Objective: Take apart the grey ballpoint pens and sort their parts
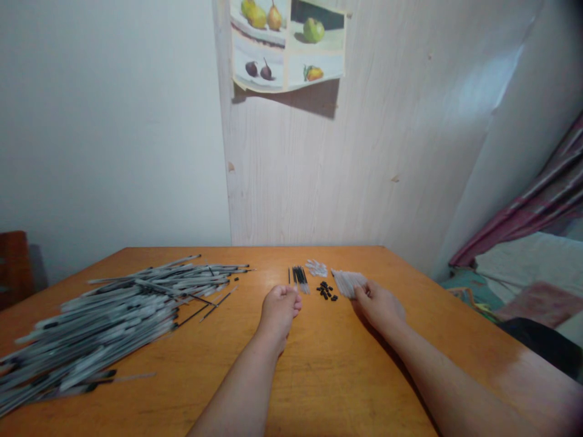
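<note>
My left hand (280,308) is closed above the middle of the table, thumb against the curled fingers; whatever it may hold is hidden. Just beyond it lie black pen refills (300,276) in a small row, with a single one apart at their left. My right hand (380,308) pinches at the near right end of a row of clear pen barrels (347,282), its fingertips on a barrel there. Between the hands several small black plugs (325,290) lie loosely grouped. Behind these sits a little heap of clear pen caps (316,267).
A large pile of pens with clear barrels (132,309) spreads over the left side of the wooden table (328,376), a few lying loose at its right edge. The table's far edge meets a wall with a fruit picture (288,45). Bedding (537,273) is at the right.
</note>
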Demonstrator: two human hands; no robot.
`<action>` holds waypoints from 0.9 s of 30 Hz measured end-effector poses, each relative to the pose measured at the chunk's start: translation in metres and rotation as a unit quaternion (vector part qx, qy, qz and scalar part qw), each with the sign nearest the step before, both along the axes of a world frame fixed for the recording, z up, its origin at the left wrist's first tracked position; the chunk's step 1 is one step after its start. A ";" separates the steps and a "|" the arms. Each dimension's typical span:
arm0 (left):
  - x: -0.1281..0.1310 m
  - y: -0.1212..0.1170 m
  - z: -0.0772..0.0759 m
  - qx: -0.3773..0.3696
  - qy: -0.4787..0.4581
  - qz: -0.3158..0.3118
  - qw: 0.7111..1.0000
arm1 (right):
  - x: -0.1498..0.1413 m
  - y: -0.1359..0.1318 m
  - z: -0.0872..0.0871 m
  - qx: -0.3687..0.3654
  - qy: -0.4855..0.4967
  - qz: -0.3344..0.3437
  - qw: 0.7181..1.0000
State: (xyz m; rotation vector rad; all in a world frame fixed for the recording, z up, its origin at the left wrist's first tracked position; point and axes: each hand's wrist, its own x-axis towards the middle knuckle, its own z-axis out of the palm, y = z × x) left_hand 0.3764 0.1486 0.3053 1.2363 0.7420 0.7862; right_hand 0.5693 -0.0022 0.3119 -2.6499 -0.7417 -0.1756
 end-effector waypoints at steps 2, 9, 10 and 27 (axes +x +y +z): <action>0.000 0.000 0.001 0.000 0.000 -0.001 1.000 | -0.001 -0.001 0.000 0.015 -0.009 0.006 1.000; -0.003 -0.001 0.005 -0.001 0.005 0.002 1.000 | -0.013 0.000 -0.004 0.087 -0.059 0.064 0.992; -0.004 -0.001 0.006 -0.002 0.005 0.004 1.000 | -0.015 0.001 -0.005 0.099 -0.065 0.079 0.990; -0.010 0.014 0.008 0.046 -0.007 0.074 0.996 | -0.038 0.008 -0.008 0.087 -0.119 0.206 0.967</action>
